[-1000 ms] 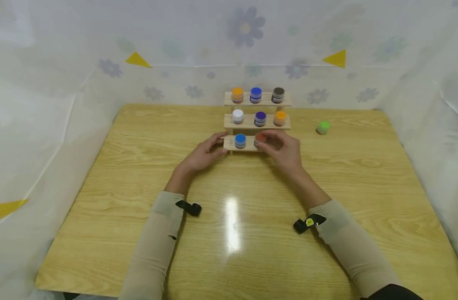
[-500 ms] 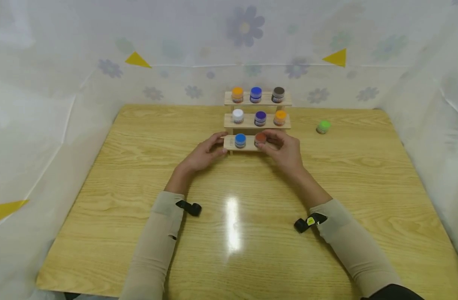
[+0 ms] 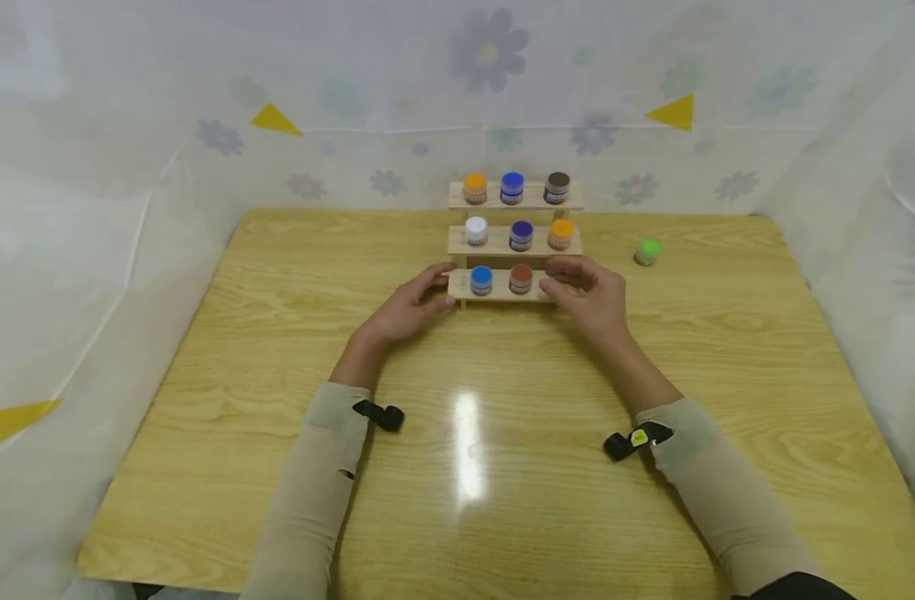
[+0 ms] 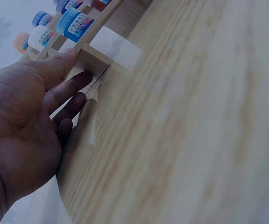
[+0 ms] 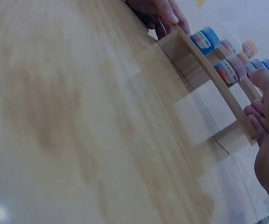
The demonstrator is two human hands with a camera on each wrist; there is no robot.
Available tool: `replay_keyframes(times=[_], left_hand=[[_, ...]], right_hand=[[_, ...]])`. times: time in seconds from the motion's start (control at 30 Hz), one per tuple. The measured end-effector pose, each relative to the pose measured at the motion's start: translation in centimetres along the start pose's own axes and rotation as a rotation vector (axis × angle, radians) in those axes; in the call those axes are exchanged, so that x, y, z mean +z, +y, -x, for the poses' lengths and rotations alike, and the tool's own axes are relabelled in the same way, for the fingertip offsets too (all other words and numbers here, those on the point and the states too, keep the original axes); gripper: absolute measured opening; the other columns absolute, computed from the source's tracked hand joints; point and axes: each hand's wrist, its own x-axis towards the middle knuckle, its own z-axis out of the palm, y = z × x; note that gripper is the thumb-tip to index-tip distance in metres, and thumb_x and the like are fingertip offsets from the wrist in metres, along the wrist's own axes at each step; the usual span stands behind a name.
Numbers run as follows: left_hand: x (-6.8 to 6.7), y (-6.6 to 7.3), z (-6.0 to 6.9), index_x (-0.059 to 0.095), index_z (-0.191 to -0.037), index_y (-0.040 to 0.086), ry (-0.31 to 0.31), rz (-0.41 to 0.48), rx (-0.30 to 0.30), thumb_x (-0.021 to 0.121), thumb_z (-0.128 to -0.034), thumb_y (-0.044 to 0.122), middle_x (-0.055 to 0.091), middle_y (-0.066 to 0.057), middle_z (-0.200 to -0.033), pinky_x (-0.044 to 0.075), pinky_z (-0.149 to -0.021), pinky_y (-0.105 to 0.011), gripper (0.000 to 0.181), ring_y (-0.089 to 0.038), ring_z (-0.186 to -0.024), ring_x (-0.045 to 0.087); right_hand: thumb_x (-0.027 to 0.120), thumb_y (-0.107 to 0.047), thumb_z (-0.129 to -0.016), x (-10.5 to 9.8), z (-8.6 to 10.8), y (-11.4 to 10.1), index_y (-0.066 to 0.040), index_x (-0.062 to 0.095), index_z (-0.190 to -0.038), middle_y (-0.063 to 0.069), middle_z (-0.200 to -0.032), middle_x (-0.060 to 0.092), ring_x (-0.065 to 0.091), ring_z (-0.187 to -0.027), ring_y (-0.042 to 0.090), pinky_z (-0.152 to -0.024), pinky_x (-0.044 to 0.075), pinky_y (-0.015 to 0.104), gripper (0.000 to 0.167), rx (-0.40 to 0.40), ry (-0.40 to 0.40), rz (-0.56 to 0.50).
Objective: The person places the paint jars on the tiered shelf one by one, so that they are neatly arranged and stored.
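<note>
A three-tier wooden display rack stands at the back of the table with small paint jars on its tiers. On the lowest tier sit a blue-lidded jar and, to its right, a brown-lidded jar. My left hand holds the left end of that tier, thumb at the front corner and fingers curled by the end, as the left wrist view shows. Over the tier's right end is my right hand, thumb and fingers apart with nothing between them, just right of the brown-lidded jar.
A green-lidded jar stands on the table right of the rack. The middle tier carries white, purple and orange lidded jars. Orange, blue and black lids top the upper tier. A floral curtain rises behind.
My right hand has let go of the brown-lidded jar and moved a little to the right. That jar stays upright on the lowest tier. My left hand has kept its place.
</note>
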Motion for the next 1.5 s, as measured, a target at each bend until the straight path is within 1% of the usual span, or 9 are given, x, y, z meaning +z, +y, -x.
replay_keyframes(times=[0.13, 0.33, 0.5, 0.7, 0.9, 1.17, 1.23, 1.4, 1.5], left_hand=[[0.0, 0.2, 0.0, 0.033, -0.166, 0.025, 0.0, 0.024, -0.003, 0.059, -0.1105, 0.022, 0.051, -0.013, -0.158, 0.029, -0.124, -0.05, 0.061, -0.031, -0.146, 0.047], [0.0, 0.2, 0.0, 0.035, -0.165, 0.026, 0.0, 0.018, 0.008, 0.059, -0.1104, 0.024, 0.052, -0.011, -0.156, 0.032, -0.123, -0.048, 0.06, -0.028, -0.143, 0.05], [0.0, 0.1, 0.1, 0.036, -0.165, 0.026, -0.004, -0.004, 0.015, 0.058, -0.111, 0.026, 0.053, -0.01, -0.156, 0.033, -0.122, -0.048, 0.058, -0.027, -0.143, 0.05], [-0.1, 0.2, 0.1, 0.035, -0.166, 0.025, -0.007, -0.001, 0.007, 0.059, -0.1108, 0.028, 0.053, -0.011, -0.156, 0.031, -0.124, -0.049, 0.06, -0.029, -0.144, 0.049], [0.0, 0.1, 0.1, 0.034, -0.166, 0.024, -0.002, -0.001, 0.004, 0.058, -0.111, 0.026, 0.053, -0.012, -0.156, 0.03, -0.124, -0.049, 0.06, -0.03, -0.145, 0.048], [0.0, 0.0, 0.1, 0.035, -0.165, 0.025, -0.001, 0.007, 0.01, 0.059, -0.1109, 0.027, 0.053, -0.011, -0.156, 0.032, -0.123, -0.049, 0.06, -0.029, -0.144, 0.05], [0.0, 0.0, 0.1, 0.035, -0.165, 0.025, 0.0, -0.002, 0.006, 0.059, -0.1108, 0.027, 0.053, -0.011, -0.156, 0.032, -0.123, -0.048, 0.059, -0.028, -0.143, 0.05], [0.0, 0.2, 0.2, 0.035, -0.166, 0.024, -0.001, -0.008, 0.005, 0.059, -0.1109, 0.027, 0.053, -0.011, -0.156, 0.032, -0.123, -0.049, 0.06, -0.028, -0.144, 0.049], [0.0, 0.2, 0.2, 0.034, -0.166, 0.023, 0.0, -0.006, 0.009, 0.059, -0.1108, 0.028, 0.054, -0.011, -0.155, 0.033, -0.123, -0.049, 0.061, -0.029, -0.143, 0.05]], right_hand=[[0.078, 0.008, -0.09, -0.7, -0.1, 0.3, 0.018, 0.071, -0.114, 0.04, -0.113, 0.068, 0.071, -0.091, 0.009, -0.086, 0.056, 0.019, 0.026, -0.02, 0.009, -0.015], [0.077, 0.008, -0.091, -1.1, -0.5, 0.7, 0.018, 0.071, -0.112, 0.035, -0.11, 0.071, 0.07, -0.089, 0.007, -0.085, 0.055, 0.018, 0.023, -0.046, 0.03, 0.016], [0.075, 0.008, -0.092, -1.4, -0.4, 0.9, 0.019, 0.071, -0.107, 0.037, -0.106, 0.07, 0.071, -0.088, 0.008, -0.086, 0.056, 0.02, 0.019, -0.096, 0.077, -0.013], [0.071, 0.008, -0.092, -1.9, -0.4, 1.0, 0.017, 0.073, -0.102, 0.029, -0.101, 0.076, 0.073, -0.087, 0.012, -0.082, 0.057, 0.022, 0.013, -0.068, 0.158, -0.01], [0.077, 0.001, -0.093, -2.7, -0.5, 1.4, 0.014, 0.075, -0.1, 0.012, -0.092, 0.078, 0.07, -0.081, 0.007, -0.075, 0.055, 0.019, 0.015, -0.061, 0.265, 0.028], [0.08, -0.003, -0.092, -3.9, -0.9, 2.0, 0.012, 0.075, -0.105, 0.003, -0.092, 0.077, 0.071, -0.081, 0.008, -0.073, 0.057, 0.016, 0.02, 0.023, 0.318, 0.068], [0.081, -0.003, -0.092, -4.1, -0.9, 2.0, 0.013, 0.075, -0.106, 0.005, -0.094, 0.077, 0.071, -0.082, 0.007, -0.075, 0.057, 0.015, 0.022, 0.048, 0.33, 0.073], [0.081, -0.002, -0.091, -4.6, -0.8, 1.9, 0.016, 0.073, -0.109, 0.022, -0.102, 0.076, 0.071, -0.086, 0.009, -0.079, 0.057, 0.016, 0.026, 0.092, 0.349, 0.08], [0.081, -0.001, -0.09, -4.8, -0.8, 1.9, 0.016, 0.072, -0.11, 0.023, -0.103, 0.076, 0.071, -0.087, 0.009, -0.078, 0.056, 0.015, 0.028, 0.116, 0.355, 0.079]])
